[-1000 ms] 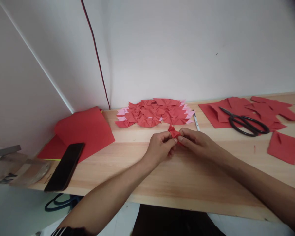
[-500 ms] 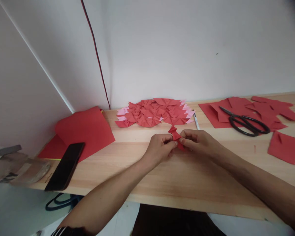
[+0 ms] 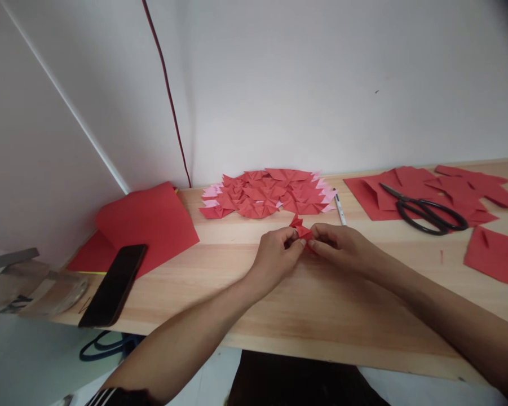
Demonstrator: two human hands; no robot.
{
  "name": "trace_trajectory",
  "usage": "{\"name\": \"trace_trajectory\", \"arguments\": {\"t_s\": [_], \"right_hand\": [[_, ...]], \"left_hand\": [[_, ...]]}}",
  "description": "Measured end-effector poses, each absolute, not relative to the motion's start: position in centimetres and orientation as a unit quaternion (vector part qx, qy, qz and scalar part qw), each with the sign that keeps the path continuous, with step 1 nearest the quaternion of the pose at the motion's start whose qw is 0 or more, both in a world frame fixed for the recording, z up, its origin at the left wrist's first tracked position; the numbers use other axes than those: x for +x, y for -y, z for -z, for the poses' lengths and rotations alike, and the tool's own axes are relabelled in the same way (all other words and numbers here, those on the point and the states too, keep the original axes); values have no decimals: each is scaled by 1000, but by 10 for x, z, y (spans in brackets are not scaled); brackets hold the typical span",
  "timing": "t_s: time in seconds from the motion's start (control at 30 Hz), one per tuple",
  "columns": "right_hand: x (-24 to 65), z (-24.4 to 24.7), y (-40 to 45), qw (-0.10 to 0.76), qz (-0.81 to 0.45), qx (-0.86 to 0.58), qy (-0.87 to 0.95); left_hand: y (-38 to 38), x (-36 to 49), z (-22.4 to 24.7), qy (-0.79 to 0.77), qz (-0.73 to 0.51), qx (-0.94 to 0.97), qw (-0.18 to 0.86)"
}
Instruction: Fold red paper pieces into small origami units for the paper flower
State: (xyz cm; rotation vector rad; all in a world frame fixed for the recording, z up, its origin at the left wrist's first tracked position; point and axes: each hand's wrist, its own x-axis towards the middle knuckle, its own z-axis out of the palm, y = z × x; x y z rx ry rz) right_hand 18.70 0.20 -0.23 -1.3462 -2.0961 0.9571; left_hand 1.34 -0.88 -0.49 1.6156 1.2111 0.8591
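Between my two hands is a small folded piece of red paper (image 3: 303, 232), held just above the wooden table. My left hand (image 3: 278, 249) pinches its left side, thumb toward the middle. From the other side my right hand (image 3: 337, 243) grips it with thumb and fingers closed, the fingertips nearly meeting the left ones. The paper's upper points stick up above my fingers; its lower part is mostly hidden. Right behind it lies a wide pile of folded red and pink paper pieces (image 3: 262, 194) against the wall.
A white pen (image 3: 340, 207) lies right of the pile. Black-handled scissors (image 3: 431, 214) rest on red paper sheets (image 3: 374, 206), with a cut red piece (image 3: 490, 254) nearer. To the left are large red sheets (image 3: 152, 225), a phone (image 3: 113, 286) and a roll of clear tape (image 3: 61, 290).
My fingers have drawn closer together on the red paper. Its lower flap, visible below the fingertips before, is now folded up or hidden behind them.
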Motion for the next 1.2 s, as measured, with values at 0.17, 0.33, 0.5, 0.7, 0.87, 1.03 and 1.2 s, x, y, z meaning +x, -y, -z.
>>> {"name": "trace_trajectory", "arguments": {"t_s": [0.17,0.33,0.5,0.7,0.87,1.03,1.2], "right_hand": [[188,0,-3,227,-362,-477,768],[191,-2,-7,225,-381,-461,769],[192,2,-10,223,-418,-442,762],[190,4,-10,245,-525,-441,686],[189,7,-9,261,-530,-467,658],[188,3,-8,262,-533,-475,649],[189,-2,-7,247,-530,-482,652]], "left_hand": [[8,13,5,-484,-344,646,480],[4,10,9,-450,-329,613,559],[5,9,5,-470,-320,651,503],[8,9,-1,-477,-298,720,407],[9,12,0,-492,-315,708,396],[8,11,3,-483,-315,701,419],[7,9,5,-485,-322,682,443]]}}
